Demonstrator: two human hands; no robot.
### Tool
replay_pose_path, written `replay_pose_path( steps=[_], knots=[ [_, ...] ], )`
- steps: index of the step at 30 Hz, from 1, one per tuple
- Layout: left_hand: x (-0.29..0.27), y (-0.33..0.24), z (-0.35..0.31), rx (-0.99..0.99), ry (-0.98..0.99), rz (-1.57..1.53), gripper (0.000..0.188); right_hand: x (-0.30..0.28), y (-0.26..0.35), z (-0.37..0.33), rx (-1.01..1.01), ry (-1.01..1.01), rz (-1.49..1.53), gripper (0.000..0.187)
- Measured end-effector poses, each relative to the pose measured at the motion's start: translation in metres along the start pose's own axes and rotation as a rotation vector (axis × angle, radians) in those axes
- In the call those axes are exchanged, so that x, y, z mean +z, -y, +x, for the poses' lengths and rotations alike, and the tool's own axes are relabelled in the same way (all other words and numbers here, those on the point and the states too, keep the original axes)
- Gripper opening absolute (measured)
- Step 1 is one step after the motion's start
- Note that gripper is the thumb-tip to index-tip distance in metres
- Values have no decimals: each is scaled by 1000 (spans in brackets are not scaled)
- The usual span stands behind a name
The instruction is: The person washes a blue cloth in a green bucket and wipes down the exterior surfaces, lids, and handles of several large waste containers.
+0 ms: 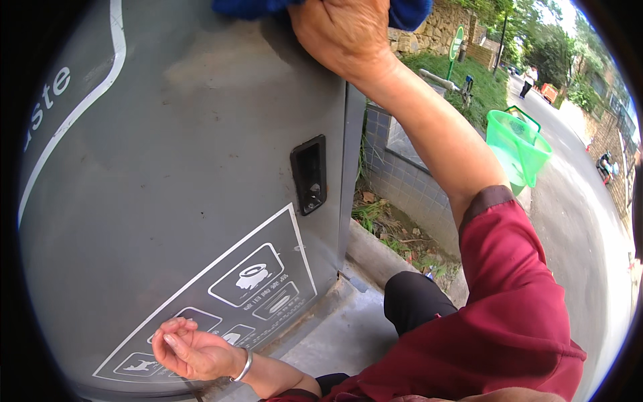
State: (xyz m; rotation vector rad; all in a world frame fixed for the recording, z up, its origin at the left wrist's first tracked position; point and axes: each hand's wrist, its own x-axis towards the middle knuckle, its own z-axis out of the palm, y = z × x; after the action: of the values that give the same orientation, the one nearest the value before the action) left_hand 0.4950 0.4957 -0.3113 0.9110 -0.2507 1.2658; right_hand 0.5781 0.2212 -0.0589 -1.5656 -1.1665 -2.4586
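At the upper edge of the view, my right hand (341, 30) presses a blue cloth (248, 7) against the upper part of a large grey waste bin (201, 154); its fingertips are cut off by the frame. Blue fabric shows on both sides of that hand. My left hand (194, 352), with a silver bangle (244, 366) at the wrist, hangs low in front of the bin's printed panel (268, 275). Its fingers are loosely curled, a little apart from the thumb, and hold nothing. A black recessed handle (309, 175) sits near the bin's right edge.
Beyond my right arm stands a green translucent bucket (519, 144) beside the road (569, 221). A low tiled wall (408, 177) and a concrete curb (368, 251) run beside the bin. Farther off, a person (529, 80) is on the road.
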Motion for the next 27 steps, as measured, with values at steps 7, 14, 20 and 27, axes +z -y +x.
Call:
replay_pose_path(
  steps=[7, 14, 20, 27],
  knots=[
    [-20, -4, 16, -30, -8, -95, 16, -14, 14, -20, 121, 58, 88, 57],
    [-14, -6, 12, 503, 164, 702, 44, -77, 82, -120, 584, 83, -105, 54],
    [-12, -13, 16, 570, 236, 738, 39, -107, 232, -226, 1113, 253, -181, 74],
    [-4, -16, 11, 148, 88, 115, 20, -135, 341, -315, 2441, 470, -217, 62]
  ],
)
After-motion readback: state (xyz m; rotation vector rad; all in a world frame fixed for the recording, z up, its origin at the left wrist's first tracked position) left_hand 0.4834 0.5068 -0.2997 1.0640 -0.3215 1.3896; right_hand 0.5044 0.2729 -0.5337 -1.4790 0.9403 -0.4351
